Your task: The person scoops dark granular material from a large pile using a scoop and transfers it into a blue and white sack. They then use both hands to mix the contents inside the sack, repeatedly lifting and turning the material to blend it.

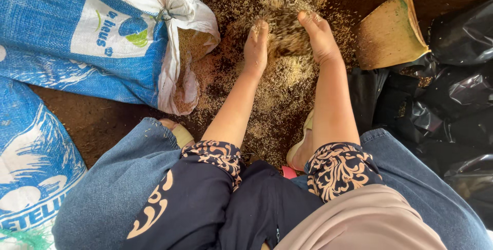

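Observation:
A pile of brown unhusked grain [280, 83] lies spread on the dirt floor in front of me. My left hand [256, 47] and my right hand [319, 36] face each other with palms turned inward, pressed against a heap of the grain [286, 33] that they scoop up between them. Loose grains spill down from the heap. Both forearms reach forward from dark patterned sleeves over my denim-clad knees.
A blue and white woven sack [102, 39] lies open at the left, grain showing in its mouth [191, 49]. Another blue sack [31, 178] lies at the lower left. A woven bamboo scoop [390, 31] rests at the right beside black plastic bags [452, 90].

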